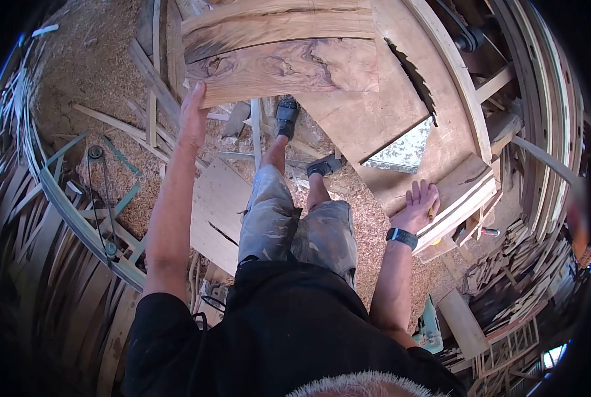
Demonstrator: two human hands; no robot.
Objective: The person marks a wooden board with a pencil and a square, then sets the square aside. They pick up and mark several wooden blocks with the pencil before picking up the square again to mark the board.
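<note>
My left hand [193, 116] grips the near left corner of a wide wooden board [275, 66] with swirling dark grain. The board's other end lies on the saw table [348, 129], while its left part reaches past the table's edge. My right hand [418, 206], with a dark watch on the wrist, rests at the table's near edge against a thick timber piece [457, 188]. Its fingers point up and slightly apart, and a small yellow pencil [431, 214] shows against the hand. A toothed saw blade [411, 79] stands in the table slot, right of the board.
A pale metal plate [401, 151] sits in the tabletop beside the blade. Offcuts and sawdust cover the floor around my feet. A sheet with a slot [219, 212] lies left of my legs. Belt-driven machinery [103, 198] stands left; stacked wood strips [520, 264] are on the right.
</note>
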